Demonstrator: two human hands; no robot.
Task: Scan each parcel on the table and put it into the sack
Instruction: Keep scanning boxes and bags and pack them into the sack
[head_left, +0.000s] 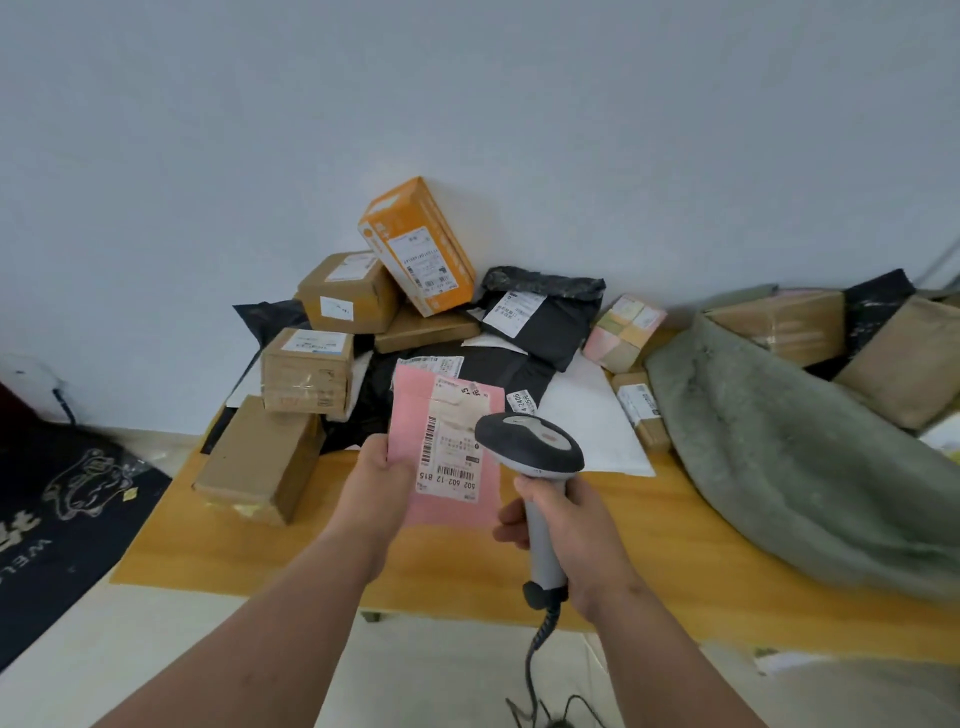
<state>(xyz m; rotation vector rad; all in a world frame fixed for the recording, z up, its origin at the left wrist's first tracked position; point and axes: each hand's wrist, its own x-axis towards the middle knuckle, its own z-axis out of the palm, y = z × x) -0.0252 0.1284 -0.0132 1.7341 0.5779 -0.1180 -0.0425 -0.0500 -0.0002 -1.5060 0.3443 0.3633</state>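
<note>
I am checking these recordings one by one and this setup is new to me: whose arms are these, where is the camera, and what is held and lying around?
There is no machine here. A person wears a wide-angle camera on the head, so this single picture looks forward and down along the person's own two bare arms.

The left hand holds up a flat pink mailer with a white barcode label. The right hand grips a grey handheld barcode scanner with a coiled cable, its head close to the label.

Below is a yellow wooden table. At its far side, against the wall, lies a heap of parcels: brown cardboard boxes, an orange carton leaning on top, and black plastic mailing bags. On the right lies a grey-green fabric sack, with some brown parcels showing at its mouth.
</note>
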